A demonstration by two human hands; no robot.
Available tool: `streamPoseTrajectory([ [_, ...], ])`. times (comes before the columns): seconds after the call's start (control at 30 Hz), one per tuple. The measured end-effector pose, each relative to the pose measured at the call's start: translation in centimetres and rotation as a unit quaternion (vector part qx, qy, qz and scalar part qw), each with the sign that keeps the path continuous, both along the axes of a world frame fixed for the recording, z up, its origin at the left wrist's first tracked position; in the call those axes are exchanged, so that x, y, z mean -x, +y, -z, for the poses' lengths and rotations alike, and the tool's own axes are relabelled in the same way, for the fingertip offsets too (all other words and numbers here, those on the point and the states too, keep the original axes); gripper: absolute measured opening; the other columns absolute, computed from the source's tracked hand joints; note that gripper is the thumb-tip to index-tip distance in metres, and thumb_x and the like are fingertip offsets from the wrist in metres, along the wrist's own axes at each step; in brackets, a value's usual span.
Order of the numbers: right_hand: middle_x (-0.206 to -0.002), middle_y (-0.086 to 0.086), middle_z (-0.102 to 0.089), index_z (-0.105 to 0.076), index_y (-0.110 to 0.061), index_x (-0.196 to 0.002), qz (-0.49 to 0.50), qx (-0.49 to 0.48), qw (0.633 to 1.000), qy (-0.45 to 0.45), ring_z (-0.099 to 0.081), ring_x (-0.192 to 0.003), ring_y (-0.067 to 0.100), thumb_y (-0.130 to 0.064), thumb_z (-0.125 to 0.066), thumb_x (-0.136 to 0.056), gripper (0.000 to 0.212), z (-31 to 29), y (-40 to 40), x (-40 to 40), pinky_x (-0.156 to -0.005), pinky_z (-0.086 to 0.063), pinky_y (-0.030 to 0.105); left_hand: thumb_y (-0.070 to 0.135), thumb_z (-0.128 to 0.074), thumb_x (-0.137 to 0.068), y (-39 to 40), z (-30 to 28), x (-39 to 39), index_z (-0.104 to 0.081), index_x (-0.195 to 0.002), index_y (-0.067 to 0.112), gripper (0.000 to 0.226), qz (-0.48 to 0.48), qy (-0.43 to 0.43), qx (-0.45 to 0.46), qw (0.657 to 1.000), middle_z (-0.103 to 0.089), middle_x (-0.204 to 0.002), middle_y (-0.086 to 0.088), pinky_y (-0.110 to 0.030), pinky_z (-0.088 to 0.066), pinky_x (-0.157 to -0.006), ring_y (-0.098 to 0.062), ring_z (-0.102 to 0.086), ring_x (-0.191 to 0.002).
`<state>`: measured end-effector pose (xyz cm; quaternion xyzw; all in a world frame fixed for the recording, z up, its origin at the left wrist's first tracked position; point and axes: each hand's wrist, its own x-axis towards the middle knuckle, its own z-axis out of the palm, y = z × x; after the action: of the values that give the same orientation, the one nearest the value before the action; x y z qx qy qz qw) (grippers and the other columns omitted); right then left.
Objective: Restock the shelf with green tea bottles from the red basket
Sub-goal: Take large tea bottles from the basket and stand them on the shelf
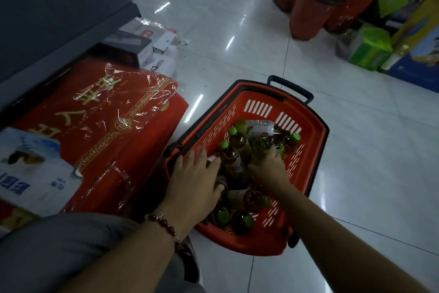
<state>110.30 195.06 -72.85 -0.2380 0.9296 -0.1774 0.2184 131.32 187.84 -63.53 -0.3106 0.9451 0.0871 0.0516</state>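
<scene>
Retail shop aisle: glossy tiled floor [261, 31], dark shelf unit [47, 19] at left, shrink-wrapped red gift boxes [102, 112], red shopping baskets [306, 14] and stacked packaged goods [370, 48].

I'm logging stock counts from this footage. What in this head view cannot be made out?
- Bottle count: green tea bottles lie piled in the red basket; both hands cover some.
- Right hand grip: fingertips buried among bottles.
- Left hand contact: its underside is hidden.
- Bottle labels: too dark and small.
- Shelf: cut off by the left edge.

bottles [234, 162] in basket [316, 150], boxes [107, 126] left
</scene>
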Motion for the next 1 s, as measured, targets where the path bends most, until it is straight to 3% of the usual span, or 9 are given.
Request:
streamPoseTrajectory([
  [0.13,-0.162,0.019,-0.009,0.010,-0.020,-0.155,0.083,0.041,0.995,-0.021,-0.030,-0.142,0.043,-0.038,-0.078,-0.079,0.118,-0.6,-1.3,2.8,-0.106,-0.041,0.058,0.054,-0.044,-0.098,-0.4,0.4,0.1,-0.019,-0.155,0.029,0.067,-0.002,0.006,-0.009,1.000,-0.021,-0.162,-0.009,-0.049,-0.015,-0.122,-0.031,-0.016,-0.149],
  [0.27,-0.163,0.019,0.001,0.010,-0.021,-0.156,0.076,0.003,0.996,-0.040,-0.024,-0.143,0.046,-0.049,-0.078,-0.075,0.122,-0.5,-2.6,4.0,-0.107,-0.040,0.059,0.052,-0.044,-0.099,-0.5,0.4,0.3,-0.019,-0.155,0.027,0.066,0.000,0.008,-0.014,1.000,-0.020,-0.162,-0.009,-0.048,-0.013,-0.121,-0.031,-0.014,-0.149],
  [0.4,-0.155,0.019,-0.013,-0.003,-0.017,-0.156,0.087,0.012,0.996,-0.005,-0.034,-0.137,0.044,-0.046,-0.081,-0.073,0.118,-0.1,-3.0,4.1,-0.101,-0.048,0.053,0.051,-0.045,-0.099,-0.4,0.4,0.2,-0.019,-0.155,0.027,0.066,0.003,0.015,-0.018,1.000,-0.020,-0.162,-0.010,-0.047,-0.013,-0.121,-0.031,-0.015,-0.149],
  [0.47,-0.152,0.020,-0.019,-0.012,-0.009,-0.155,0.095,0.007,0.995,0.016,-0.032,-0.137,0.041,-0.042,-0.083,-0.073,0.113,-0.1,-2.8,4.3,-0.107,-0.042,0.053,0.051,-0.045,-0.099,-0.4,0.4,0.1,-0.020,-0.155,0.027,0.066,0.001,0.019,-0.025,1.000,-0.019,-0.162,-0.009,-0.047,-0.013,-0.120,-0.031,-0.015,-0.149],
  [0.6,-0.143,0.018,-0.027,-0.035,-0.002,-0.140,0.072,-0.004,0.997,0.018,-0.036,-0.131,0.037,-0.042,-0.086,-0.068,0.096,-0.6,-2.2,3.9,-0.106,-0.044,0.052,0.050,-0.047,-0.098,-0.5,0.3,-0.1,-0.022,-0.154,0.029,0.065,-0.009,0.029,-0.036,0.999,-0.022,-0.161,-0.008,-0.046,-0.015,-0.121,-0.029,-0.016,-0.149],
  [0.8,-0.138,0.016,-0.032,-0.043,-0.005,-0.131,0.061,0.057,0.996,0.015,-0.046,-0.122,0.034,-0.034,-0.089,-0.066,0.085,-3.1,0.1,3.2,-0.093,-0.055,0.044,0.049,-0.049,-0.097,0.2,-0.5,-0.4,-0.026,-0.153,0.028,0.063,-0.014,0.044,-0.054,0.997,-0.026,-0.158,-0.005,-0.044,-0.020,-0.119,-0.026,-0.020,-0.147],
  [0.87,-0.133,0.017,-0.041,-0.049,-0.005,-0.125,0.075,0.100,0.992,-0.018,-0.052,-0.111,0.029,-0.033,-0.086,-0.071,0.071,-5.1,1.1,3.6,-0.077,-0.058,0.036,0.049,-0.050,-0.097,0.6,-0.7,-0.4,-0.028,-0.152,0.028,0.062,-0.011,0.049,-0.059,0.997,-0.028,-0.157,-0.005,-0.043,-0.022,-0.117,-0.025,-0.022,-0.146],
  [0.93,-0.114,0.017,-0.062,-0.061,-0.006,-0.101,0.087,0.173,0.976,-0.099,-0.064,-0.093,0.025,-0.029,-0.080,-0.079,0.037,-7.6,2.0,3.9,-0.062,-0.054,0.026,0.049,-0.050,-0.097,0.8,-0.9,-0.4,-0.030,-0.151,0.028,0.061,-0.013,0.055,-0.065,0.996,-0.032,-0.154,-0.004,-0.043,-0.025,-0.117,-0.024,-0.025,-0.144],
  [1.0,-0.102,0.018,-0.069,-0.063,-0.008,-0.087,0.110,0.230,0.950,-0.183,-0.069,-0.089,0.030,-0.027,-0.076,-0.081,0.024,-9.8,2.9,4.0,-0.071,-0.058,0.032,0.049,-0.050,-0.096,1.1,-1.2,-0.4,-0.033,-0.150,0.027,0.060,-0.020,0.064,-0.076,0.995,-0.035,-0.152,-0.003,-0.042,-0.027,-0.116,-0.023,-0.028,-0.143],
])
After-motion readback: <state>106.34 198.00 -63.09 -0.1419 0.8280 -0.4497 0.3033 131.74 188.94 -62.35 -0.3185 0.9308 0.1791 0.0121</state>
